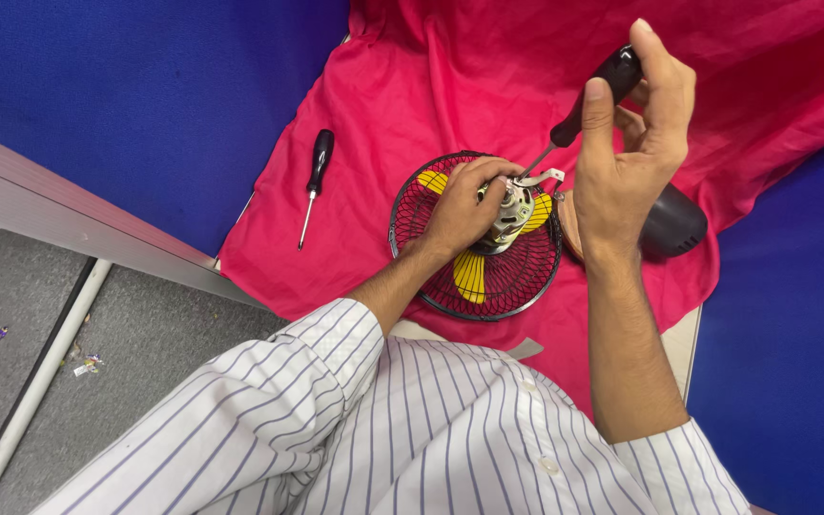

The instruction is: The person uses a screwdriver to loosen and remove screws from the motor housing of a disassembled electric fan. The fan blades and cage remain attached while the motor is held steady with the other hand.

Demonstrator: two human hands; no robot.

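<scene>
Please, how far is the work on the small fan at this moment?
Done: the motor is bare, and a dark cover lies beside the fan. In hand: the left hand steadies the motor while the right hand drives a screwdriver at its metal bracket. Left: the yellow blades sit inside the wire guard. A second screwdriver lies unused.

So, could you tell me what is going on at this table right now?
A person in a striped shirt is working on a small fan with yellow blades, which lies on a red cloth. The left hand grips the motor at the fan's centre. The right hand holds a black-handled screwdriver with its tip down at a metal bracket on the motor. A second screwdriver lies untouched on the cloth to the left, and a dark rounded housing sits to the right.
</scene>
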